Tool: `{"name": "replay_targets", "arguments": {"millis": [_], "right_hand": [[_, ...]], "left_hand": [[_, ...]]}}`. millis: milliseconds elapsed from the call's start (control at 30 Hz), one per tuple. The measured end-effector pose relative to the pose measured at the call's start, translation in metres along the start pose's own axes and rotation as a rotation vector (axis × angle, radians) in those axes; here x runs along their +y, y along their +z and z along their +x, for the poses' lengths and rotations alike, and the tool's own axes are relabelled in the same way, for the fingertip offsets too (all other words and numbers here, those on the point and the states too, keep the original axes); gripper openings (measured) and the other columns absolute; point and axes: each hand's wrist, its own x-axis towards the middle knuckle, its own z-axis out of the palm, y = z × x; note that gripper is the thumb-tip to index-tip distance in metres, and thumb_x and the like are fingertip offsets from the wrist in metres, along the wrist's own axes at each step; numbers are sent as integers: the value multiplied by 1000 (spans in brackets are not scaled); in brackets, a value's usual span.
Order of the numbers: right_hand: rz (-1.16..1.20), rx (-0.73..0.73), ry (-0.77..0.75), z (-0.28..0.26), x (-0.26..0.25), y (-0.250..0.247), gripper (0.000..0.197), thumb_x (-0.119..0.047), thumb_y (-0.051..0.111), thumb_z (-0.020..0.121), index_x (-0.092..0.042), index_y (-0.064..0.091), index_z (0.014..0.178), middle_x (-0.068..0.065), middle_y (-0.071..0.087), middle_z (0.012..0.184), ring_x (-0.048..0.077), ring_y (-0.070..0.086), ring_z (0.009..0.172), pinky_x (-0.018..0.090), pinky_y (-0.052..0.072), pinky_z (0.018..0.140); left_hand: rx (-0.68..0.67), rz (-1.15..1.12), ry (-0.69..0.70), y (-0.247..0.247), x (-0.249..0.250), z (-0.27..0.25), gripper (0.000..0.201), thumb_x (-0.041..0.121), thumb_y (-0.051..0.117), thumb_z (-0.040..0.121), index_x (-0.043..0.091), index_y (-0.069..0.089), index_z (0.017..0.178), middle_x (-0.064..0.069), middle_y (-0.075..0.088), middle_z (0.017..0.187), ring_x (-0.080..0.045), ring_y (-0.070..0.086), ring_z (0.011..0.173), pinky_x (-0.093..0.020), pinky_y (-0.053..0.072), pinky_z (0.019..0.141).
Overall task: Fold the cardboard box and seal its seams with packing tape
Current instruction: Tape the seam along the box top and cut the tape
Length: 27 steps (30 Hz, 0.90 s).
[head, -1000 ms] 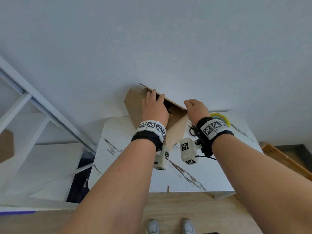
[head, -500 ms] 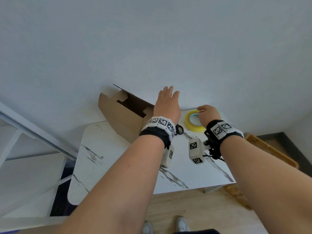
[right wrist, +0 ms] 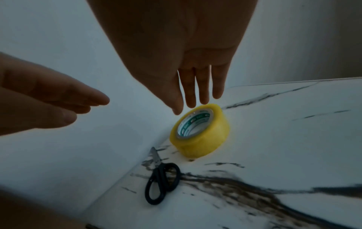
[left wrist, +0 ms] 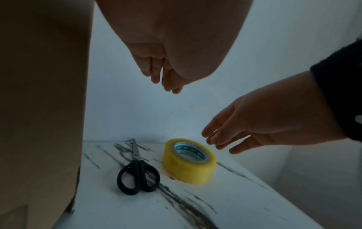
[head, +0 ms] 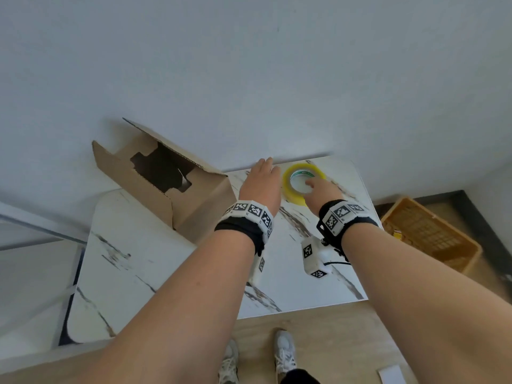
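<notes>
From above, the cardboard box (head: 166,187) stands on the far left of the marble counter (head: 133,261), its top flaps partly folded with a gap left open. The left hand (head: 260,187) hovers flat beside it, fingers straight and together; the right hand (head: 322,189) reaches over the yellow tape roll (head: 293,189). The left wrist view shows scissors (left wrist: 137,170) lying just beside the roll, both hands empty above. In the right wrist view, the right hand's fingers (right wrist: 203,86) hang straight, slightly apart, just above the roll's rim.
</notes>
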Motion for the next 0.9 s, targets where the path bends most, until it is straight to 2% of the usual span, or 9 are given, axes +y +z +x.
{"name": "replay_targets", "arguments": {"millis": [100,233,300,367,467,533,700,800,900], "right_hand": [[-34,-80,-15,13,-2,12,59,-5,43,92,-23,35,148,6,49,144,27,55,120,36,49,96],[-76,-152,-50,28,-2,27,63,-9,48,90,-23,31,149,8,45,146,30,48,128,40,45,103],[-133,-167,-52,31,-1,35,61,-10,49,89,-21,34,147,10,48,141,32,50,124,40,45,102],[-233,-132,-70,33,1,40,56,-7,49,87,-19,39,142,9,52,134,29,51,120,39,44,100],[-393,-66,-105,34,4,45,52,-6,48,88,-18,46,138,7,48,136,26,40,130,40,32,106],[-450,-42,-122,34,7,48,48,-4,46,88,-16,51,134,7,49,134,26,38,130,39,30,108],[-459,-20,-145,30,9,45,45,0,44,87,-14,56,129,8,54,129,27,40,127,37,32,107],[-442,-23,-121,23,5,39,42,-2,46,89,-14,57,127,8,56,128,27,41,128,38,34,107],[-392,2,-85,10,0,32,35,-4,49,86,-13,62,118,8,62,119,28,51,119,35,43,98]], "left_hand": [[-8,-5,-21,12,-8,9,55,-5,43,88,11,38,140,-5,15,158,-19,10,148,-36,34,112],[-59,4,-44,28,-17,14,51,-2,43,89,9,41,138,-5,18,157,-19,15,147,-36,36,111],[-67,11,-64,34,-22,14,48,-1,43,89,8,43,135,-6,21,156,-20,18,145,-37,39,108],[-76,4,-87,40,-26,14,49,-1,42,89,9,42,137,-5,19,157,-20,18,145,-38,40,107],[-91,-11,-97,44,-28,10,55,-1,41,89,11,38,143,-4,19,157,-18,16,146,-37,38,109],[-99,-21,-91,46,-27,7,56,-2,41,90,11,35,145,-3,18,158,-18,14,147,-36,35,111],[-113,-52,-80,39,-26,5,56,-3,41,90,11,36,144,-4,21,157,-20,17,146,-39,33,113],[-88,-69,-62,29,-21,4,52,-2,40,90,9,41,141,-5,32,151,-22,28,140,-41,39,108],[-53,-99,-64,14,-12,1,52,-3,37,89,11,43,139,-6,41,146,-24,38,134,-42,40,106]]}}
